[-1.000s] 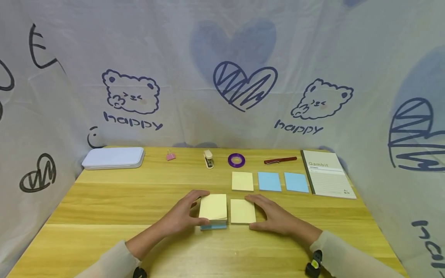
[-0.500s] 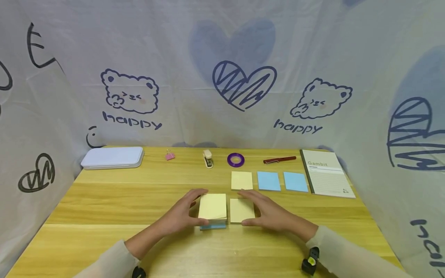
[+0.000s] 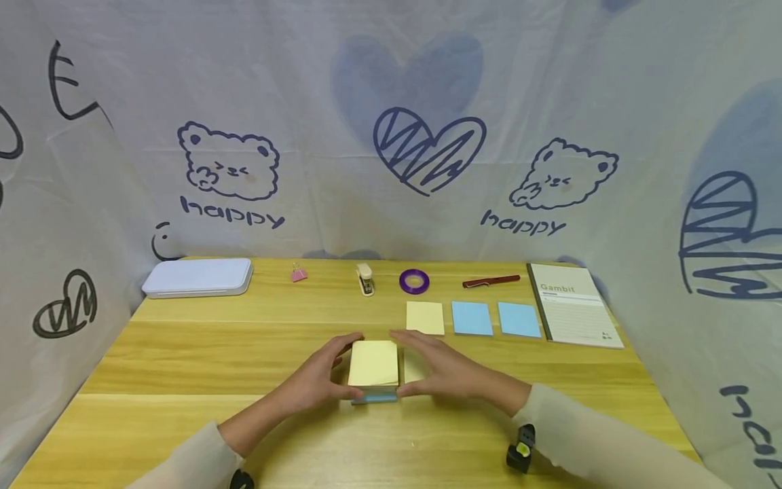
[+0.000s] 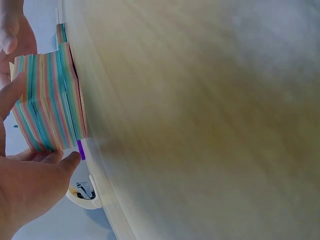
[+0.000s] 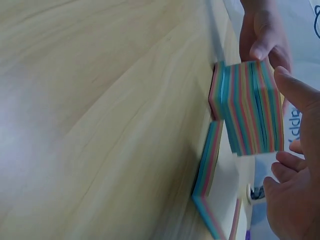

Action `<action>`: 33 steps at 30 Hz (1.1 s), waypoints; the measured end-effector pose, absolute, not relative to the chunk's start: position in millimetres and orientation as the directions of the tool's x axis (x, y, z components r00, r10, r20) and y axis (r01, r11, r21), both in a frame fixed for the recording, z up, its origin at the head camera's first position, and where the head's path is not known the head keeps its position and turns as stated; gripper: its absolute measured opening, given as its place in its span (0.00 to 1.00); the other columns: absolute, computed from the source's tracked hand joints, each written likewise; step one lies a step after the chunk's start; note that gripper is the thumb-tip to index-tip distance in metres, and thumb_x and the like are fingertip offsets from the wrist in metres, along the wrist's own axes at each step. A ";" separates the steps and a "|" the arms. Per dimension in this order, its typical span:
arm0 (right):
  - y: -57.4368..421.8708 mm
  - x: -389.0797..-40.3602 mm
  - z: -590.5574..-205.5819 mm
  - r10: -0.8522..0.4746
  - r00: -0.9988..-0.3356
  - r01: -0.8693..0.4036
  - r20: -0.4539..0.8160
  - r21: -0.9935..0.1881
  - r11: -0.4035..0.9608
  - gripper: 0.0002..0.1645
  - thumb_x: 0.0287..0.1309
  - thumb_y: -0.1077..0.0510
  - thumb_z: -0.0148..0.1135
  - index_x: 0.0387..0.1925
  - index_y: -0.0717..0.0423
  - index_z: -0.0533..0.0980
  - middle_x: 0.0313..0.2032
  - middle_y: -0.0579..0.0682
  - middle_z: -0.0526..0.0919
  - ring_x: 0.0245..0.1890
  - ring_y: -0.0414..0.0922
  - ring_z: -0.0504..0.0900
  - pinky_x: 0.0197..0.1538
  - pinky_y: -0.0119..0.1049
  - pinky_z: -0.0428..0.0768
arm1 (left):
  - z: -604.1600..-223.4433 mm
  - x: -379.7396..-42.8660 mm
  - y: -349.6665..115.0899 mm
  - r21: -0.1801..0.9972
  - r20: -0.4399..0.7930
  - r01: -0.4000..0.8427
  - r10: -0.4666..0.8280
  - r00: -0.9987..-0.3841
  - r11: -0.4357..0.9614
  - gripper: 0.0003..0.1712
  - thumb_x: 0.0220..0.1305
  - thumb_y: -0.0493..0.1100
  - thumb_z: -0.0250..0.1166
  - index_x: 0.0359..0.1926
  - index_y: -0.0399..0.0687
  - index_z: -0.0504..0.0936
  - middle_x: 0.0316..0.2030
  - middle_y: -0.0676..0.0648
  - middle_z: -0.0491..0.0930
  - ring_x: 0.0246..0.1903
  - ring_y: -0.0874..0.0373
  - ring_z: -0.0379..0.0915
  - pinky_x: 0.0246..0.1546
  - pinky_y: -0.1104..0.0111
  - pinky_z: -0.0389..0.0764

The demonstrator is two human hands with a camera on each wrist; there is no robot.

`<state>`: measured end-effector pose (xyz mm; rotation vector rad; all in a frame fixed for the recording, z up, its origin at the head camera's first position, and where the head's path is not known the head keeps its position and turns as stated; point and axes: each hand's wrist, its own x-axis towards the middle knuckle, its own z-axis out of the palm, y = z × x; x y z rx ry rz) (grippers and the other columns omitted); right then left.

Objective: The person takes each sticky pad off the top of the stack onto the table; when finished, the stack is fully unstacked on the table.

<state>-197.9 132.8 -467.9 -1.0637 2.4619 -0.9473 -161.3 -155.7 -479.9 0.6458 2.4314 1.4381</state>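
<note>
A person's left hand (image 3: pixel 313 380) curls round the left of a tall, yellow-topped sticky-note stack (image 3: pixel 374 363) on the wooden table (image 3: pixel 214 356), while the right hand (image 3: pixel 449 372), thumb and fingers spread, brackets its right side, contact unclear, apparently a two-handed grasp calling next for even pressure.

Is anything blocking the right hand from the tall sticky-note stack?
Nothing visible stands between the right hand and the tall stack. The low yellow pad beside the stack lies beneath that hand, leaving its fingers' path unobstructed.
</note>
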 end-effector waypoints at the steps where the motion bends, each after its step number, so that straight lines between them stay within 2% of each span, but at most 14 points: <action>1: 129.9 -198.0 -467.6 -0.736 -0.677 -0.537 -0.014 -0.674 0.507 0.62 0.56 0.36 0.75 0.81 0.52 0.54 0.79 0.56 0.57 0.79 0.56 0.56 0.77 0.60 0.59 | -480.0 -161.5 -155.9 0.873 0.017 0.252 0.489 -0.872 0.418 0.57 0.55 0.45 0.81 0.78 0.35 0.57 0.75 0.34 0.61 0.75 0.34 0.55 0.74 0.41 0.61; 5: 120.3 -197.3 -466.2 -0.747 -0.665 -0.541 -0.025 -0.674 0.504 0.62 0.56 0.38 0.76 0.81 0.54 0.54 0.79 0.55 0.57 0.79 0.55 0.56 0.77 0.58 0.61 | -481.1 -162.0 -156.5 0.873 0.018 0.253 0.490 -0.872 0.418 0.56 0.55 0.46 0.80 0.77 0.35 0.58 0.74 0.34 0.62 0.75 0.35 0.56 0.74 0.41 0.61; 12: 111.6 -195.0 -467.2 -0.738 -0.675 -0.579 0.013 -0.628 0.519 0.57 0.57 0.40 0.75 0.78 0.59 0.59 0.76 0.57 0.64 0.75 0.57 0.63 0.75 0.56 0.66 | -482.0 -162.2 -156.5 0.865 0.010 0.249 0.482 -0.876 0.435 0.55 0.57 0.45 0.79 0.77 0.36 0.58 0.73 0.35 0.64 0.74 0.34 0.57 0.73 0.41 0.63; 20: 108.6 -193.2 -466.6 -0.727 -0.687 -0.577 0.030 -0.630 0.520 0.55 0.58 0.40 0.75 0.78 0.58 0.61 0.75 0.59 0.65 0.75 0.57 0.64 0.75 0.57 0.66 | -482.7 -161.8 -156.8 0.859 -0.002 0.246 0.484 -0.875 0.450 0.55 0.58 0.45 0.79 0.78 0.36 0.57 0.74 0.34 0.62 0.74 0.34 0.56 0.72 0.40 0.64; 33: 109.3 -192.2 -467.1 -0.713 -0.697 -0.577 0.078 -0.651 0.493 0.52 0.58 0.41 0.75 0.75 0.59 0.64 0.72 0.55 0.70 0.72 0.55 0.69 0.73 0.54 0.70 | -482.0 -162.0 -156.3 0.850 -0.010 0.247 0.484 -0.875 0.465 0.55 0.58 0.45 0.78 0.78 0.37 0.57 0.74 0.35 0.62 0.74 0.34 0.56 0.72 0.40 0.64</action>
